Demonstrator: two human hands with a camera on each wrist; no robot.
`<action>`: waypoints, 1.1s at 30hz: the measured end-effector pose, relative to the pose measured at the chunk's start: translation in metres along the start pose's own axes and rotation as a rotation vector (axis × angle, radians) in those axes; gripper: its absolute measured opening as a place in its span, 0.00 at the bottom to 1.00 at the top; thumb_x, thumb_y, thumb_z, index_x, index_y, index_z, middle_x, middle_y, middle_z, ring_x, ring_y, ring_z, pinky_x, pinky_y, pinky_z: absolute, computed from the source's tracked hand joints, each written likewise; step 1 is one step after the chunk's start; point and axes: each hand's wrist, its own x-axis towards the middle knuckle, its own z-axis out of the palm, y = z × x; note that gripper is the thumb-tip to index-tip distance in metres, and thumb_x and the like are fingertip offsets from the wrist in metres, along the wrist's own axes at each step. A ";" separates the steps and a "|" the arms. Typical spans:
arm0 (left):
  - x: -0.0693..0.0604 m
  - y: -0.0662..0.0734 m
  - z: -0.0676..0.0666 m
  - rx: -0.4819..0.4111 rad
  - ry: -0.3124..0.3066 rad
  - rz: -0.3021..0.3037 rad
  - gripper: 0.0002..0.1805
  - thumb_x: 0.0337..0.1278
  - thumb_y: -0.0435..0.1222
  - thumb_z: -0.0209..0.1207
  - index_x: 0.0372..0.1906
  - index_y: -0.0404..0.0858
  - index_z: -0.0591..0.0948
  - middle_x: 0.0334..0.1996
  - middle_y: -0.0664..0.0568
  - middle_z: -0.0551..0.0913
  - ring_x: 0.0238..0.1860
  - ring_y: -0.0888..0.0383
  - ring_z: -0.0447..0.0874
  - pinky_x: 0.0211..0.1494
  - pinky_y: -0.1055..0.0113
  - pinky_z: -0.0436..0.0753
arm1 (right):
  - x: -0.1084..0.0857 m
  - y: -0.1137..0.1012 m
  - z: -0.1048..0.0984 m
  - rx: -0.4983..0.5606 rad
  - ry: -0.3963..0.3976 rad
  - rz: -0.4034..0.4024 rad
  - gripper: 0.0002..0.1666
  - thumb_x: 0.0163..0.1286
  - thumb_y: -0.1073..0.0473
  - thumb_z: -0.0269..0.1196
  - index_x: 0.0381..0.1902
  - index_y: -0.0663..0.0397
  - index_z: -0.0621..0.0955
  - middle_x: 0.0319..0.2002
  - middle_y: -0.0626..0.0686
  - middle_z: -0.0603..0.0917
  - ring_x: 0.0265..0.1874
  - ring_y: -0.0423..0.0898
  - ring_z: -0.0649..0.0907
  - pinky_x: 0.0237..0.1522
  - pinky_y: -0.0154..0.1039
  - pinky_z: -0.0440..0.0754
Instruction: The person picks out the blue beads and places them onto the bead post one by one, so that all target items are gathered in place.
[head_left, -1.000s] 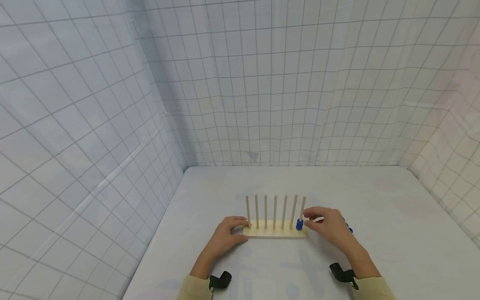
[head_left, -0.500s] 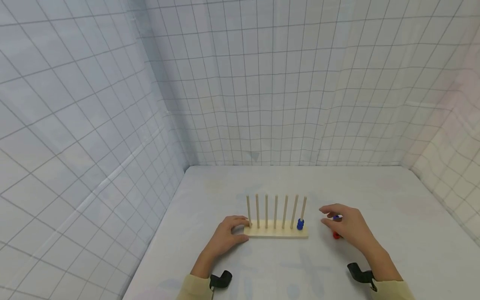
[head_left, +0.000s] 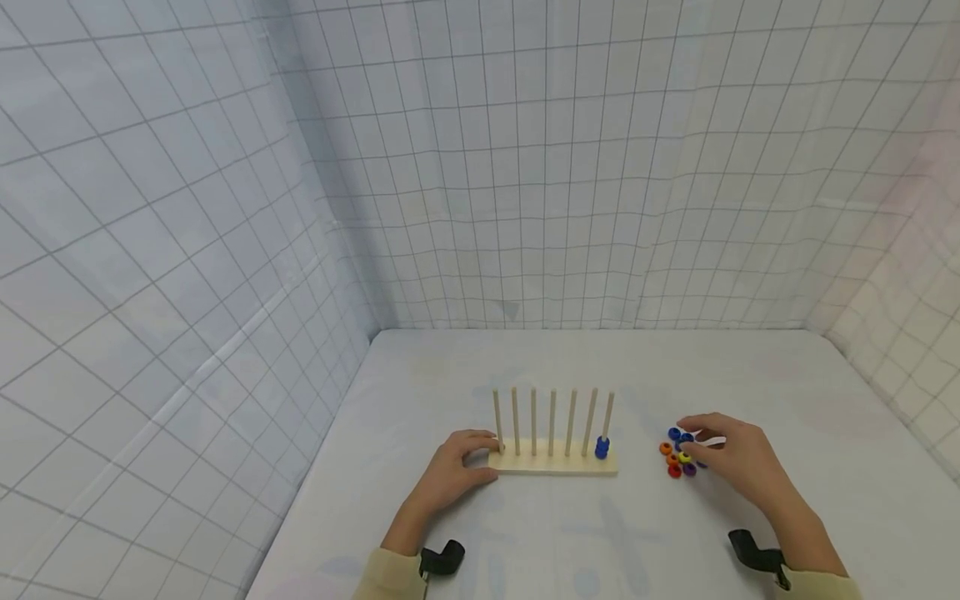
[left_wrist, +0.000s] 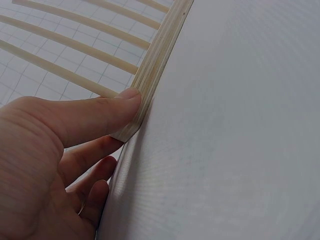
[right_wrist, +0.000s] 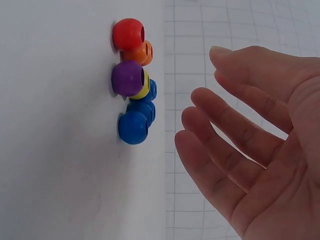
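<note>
Sleeves (head_left: 390,577): pale, at 8 and 4 o'clock from pegboard (head_left: 551,465); black wrist mounts (head_left: 442,559) alongside.
Left hand (head_left: 448,472): gripping pegboard at its 9 o'clock end.
Right hand (head_left: 738,458): at 3 o'clock, over loose beads (head_left: 683,459); fingers (right_wrist: 215,155) apart, loosely bent.
Pegboard: flat on table (head_left: 420,375), seven upright pegs (head_left: 552,421) in a row.
Stacked blue beads (head_left: 602,448): low on 3 o'clock-most peg.
Loose beads: clustered on table, 3 o'clock from pegboard; red, orange, yellow, purple, blue; partly hidden by right hand.
Grid cloth (head_left: 525,167): hung at 12 o'clock, beyond table.
</note>
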 end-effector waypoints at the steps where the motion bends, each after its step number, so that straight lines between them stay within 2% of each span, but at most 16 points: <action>1: 0.000 0.000 0.000 0.000 0.000 0.002 0.20 0.51 0.41 0.75 0.52 0.49 0.87 0.58 0.57 0.81 0.64 0.50 0.72 0.67 0.44 0.70 | -0.001 0.002 -0.001 0.000 -0.002 0.005 0.21 0.63 0.56 0.73 0.54 0.50 0.85 0.49 0.54 0.86 0.45 0.53 0.84 0.41 0.47 0.87; 7: -0.002 0.003 -0.001 -0.009 -0.005 -0.019 0.22 0.50 0.40 0.75 0.53 0.46 0.87 0.59 0.56 0.81 0.65 0.49 0.72 0.68 0.44 0.69 | -0.005 0.010 -0.002 0.004 -0.031 0.040 0.19 0.64 0.55 0.73 0.53 0.50 0.86 0.50 0.54 0.86 0.44 0.53 0.84 0.40 0.49 0.86; 10: -0.003 0.002 -0.001 -0.014 -0.007 -0.031 0.22 0.50 0.40 0.75 0.54 0.46 0.86 0.59 0.57 0.80 0.66 0.49 0.71 0.68 0.44 0.69 | -0.006 0.013 -0.001 -0.028 -0.043 0.058 0.19 0.63 0.55 0.73 0.52 0.50 0.86 0.49 0.55 0.86 0.43 0.53 0.84 0.39 0.51 0.85; 18: 0.000 0.003 -0.001 -0.011 -0.002 -0.013 0.22 0.50 0.40 0.75 0.54 0.45 0.86 0.58 0.57 0.81 0.65 0.49 0.72 0.67 0.44 0.70 | -0.007 0.018 -0.003 -0.101 -0.058 0.085 0.19 0.61 0.56 0.74 0.50 0.52 0.87 0.46 0.55 0.86 0.41 0.52 0.83 0.38 0.52 0.83; 33: 0.001 0.004 -0.001 -0.002 -0.008 -0.019 0.22 0.51 0.40 0.75 0.53 0.46 0.86 0.59 0.57 0.80 0.65 0.48 0.71 0.67 0.43 0.69 | -0.005 0.025 -0.010 -0.096 -0.141 0.111 0.14 0.60 0.58 0.74 0.45 0.51 0.89 0.40 0.50 0.86 0.37 0.48 0.81 0.32 0.40 0.79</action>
